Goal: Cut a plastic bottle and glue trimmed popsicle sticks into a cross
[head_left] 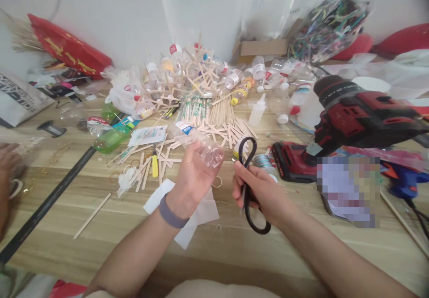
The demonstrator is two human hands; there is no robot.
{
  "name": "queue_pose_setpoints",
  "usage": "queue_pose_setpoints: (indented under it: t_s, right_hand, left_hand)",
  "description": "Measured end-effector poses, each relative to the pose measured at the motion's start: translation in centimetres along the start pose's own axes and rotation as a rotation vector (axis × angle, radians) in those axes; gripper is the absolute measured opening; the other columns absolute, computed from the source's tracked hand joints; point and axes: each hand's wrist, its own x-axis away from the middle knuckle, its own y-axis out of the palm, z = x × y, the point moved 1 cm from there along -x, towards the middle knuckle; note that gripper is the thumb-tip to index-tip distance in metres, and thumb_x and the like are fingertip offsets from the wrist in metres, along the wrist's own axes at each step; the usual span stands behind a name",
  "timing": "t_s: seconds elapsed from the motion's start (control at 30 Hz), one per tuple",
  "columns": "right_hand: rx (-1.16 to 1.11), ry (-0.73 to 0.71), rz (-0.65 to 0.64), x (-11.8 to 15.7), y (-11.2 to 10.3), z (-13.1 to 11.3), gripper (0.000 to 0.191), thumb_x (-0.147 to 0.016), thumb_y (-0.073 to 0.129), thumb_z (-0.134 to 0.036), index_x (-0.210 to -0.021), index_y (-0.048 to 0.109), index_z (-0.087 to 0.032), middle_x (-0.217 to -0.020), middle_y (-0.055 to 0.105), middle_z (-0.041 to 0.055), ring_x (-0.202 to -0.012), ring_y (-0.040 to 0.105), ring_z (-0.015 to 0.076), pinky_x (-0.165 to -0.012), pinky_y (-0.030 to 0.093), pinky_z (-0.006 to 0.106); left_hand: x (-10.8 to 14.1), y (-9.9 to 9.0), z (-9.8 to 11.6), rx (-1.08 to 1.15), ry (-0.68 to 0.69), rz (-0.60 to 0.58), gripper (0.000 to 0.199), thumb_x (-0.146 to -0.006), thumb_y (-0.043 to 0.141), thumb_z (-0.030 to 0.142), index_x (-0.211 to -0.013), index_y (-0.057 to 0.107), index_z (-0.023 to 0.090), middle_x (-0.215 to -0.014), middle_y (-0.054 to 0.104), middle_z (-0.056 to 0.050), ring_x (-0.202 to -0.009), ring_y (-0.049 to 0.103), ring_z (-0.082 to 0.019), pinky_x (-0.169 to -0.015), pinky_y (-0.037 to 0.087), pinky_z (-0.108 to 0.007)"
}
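Note:
A clear plastic bottle [212, 153] with a blue and white label lies tilted in my left hand [191, 177], its base toward my right side. The fingers behind the bottle are partly hidden by it. My right hand [256, 184] is closed around black-handled scissors [248, 153], with the handle loops sticking out above and below the fist. Only a small bright tip shows near the thumb. Sheets of white paper [204, 211] lie on the wooden table under my left wrist.
Craft sticks [231, 132] and several plastic bottles [259, 72] crowd the back. To the right stands a red and black cordless drill [355, 115]; a pixelated object lies below it. A green bottle [112, 138] and a black strip [55, 195] are left. Another person's hand [7, 155] rests at the left edge.

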Motion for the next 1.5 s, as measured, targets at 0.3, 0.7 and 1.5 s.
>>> queue_pose_setpoints:
  t_s: [0.3,0.7,1.5]
  right_hand:
    - [0.694,-0.189,0.101,-1.2,-2.5,2.1,0.030,-0.087,0.050,-0.040,-0.062,0.044,-0.024,-0.043,0.049,-0.0051,-0.035,0.049,0.0132,-0.035,0.035,0.023]
    - [1.161,-0.321,0.277,-0.7,-3.9,4.2,0.022,-0.088,0.048,-0.030,-0.067,0.043,-0.024,-0.064,0.058,0.0032,-0.064,0.060,0.0220,-0.055,0.041,0.030]
    - [1.707,-0.012,0.378,0.2,-3.4,3.1,0.023,-0.100,0.044,-0.035,-0.091,0.059,-0.020,-0.098,0.071,0.0090,-0.076,0.073,0.0239,-0.046,0.037,0.027]
  left_hand:
    - [0.3,-0.4,0.0,0.005,-0.049,-0.012,0.011,-0.085,0.061,0.025,-0.089,0.060,0.015,-0.086,0.068,-0.006,-0.079,0.069,-0.020,-0.073,0.058,-0.033]
    - [1.5,-3.3,-0.8,-0.203,-0.072,-0.157,0.038,-0.072,0.080,0.015,-0.104,0.062,0.023,-0.095,0.065,-0.001,-0.089,0.066,-0.016,-0.080,0.050,-0.028]
    - [6.2,-10.5,0.2,-0.403,-0.289,-0.063,0.056,-0.068,0.085,0.039,-0.115,0.059,0.023,-0.095,0.066,-0.005,-0.084,0.064,-0.017,-0.078,0.048,-0.029]
